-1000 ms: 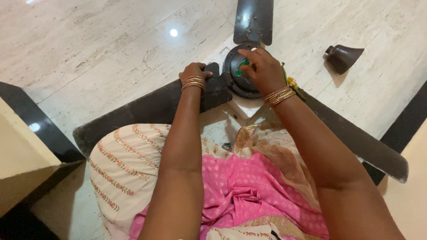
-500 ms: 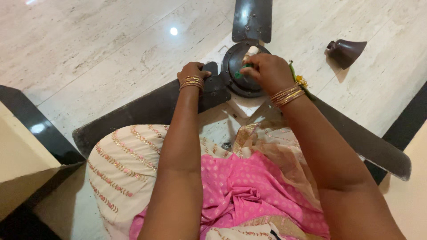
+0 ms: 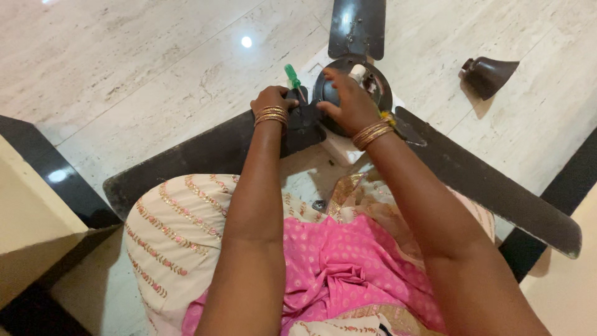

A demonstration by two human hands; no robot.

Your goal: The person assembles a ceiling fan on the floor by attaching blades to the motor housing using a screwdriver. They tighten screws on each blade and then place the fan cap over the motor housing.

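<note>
A dark brown ceiling fan point(image 3: 348, 99) lies flat on the pale marble floor point(image 3: 137, 68), its round motor hub point(image 3: 373, 84) straight ahead of the person's knees. Three blades spread from the hub: one point(image 3: 356, 28) runs away towards the top edge, one point(image 3: 199, 158) reaches down to the left beside the cream patterned cloth point(image 3: 174, 230) over the knee, and one point(image 3: 497, 186) stretches to the lower right.

The left hand point(image 3: 272, 102) is closed around a screwdriver with a green handle point(image 3: 292, 78), whose handle sticks up above the fist; the shaft points down at the metal bracket point(image 3: 305, 121) where the left blade meets the hub. Its tip is hidden behind the hand, so whether it sits in a screw cannot be told. The right hand point(image 3: 348, 102) lies just beside it, palm down on the near side of the hub with fingers spread and curled over the housing, pressing rather than gripping. The two hands are near each other but not touching, both over the hub's near-left part. Gold bangles point(image 3: 372, 132) ring each wrist.

A dark bell-shaped cover point(image 3: 488, 73) lies on its side on the floor, well apart to the right of the hub. Pink fabric point(image 3: 336, 267) covers the lap below.
</note>
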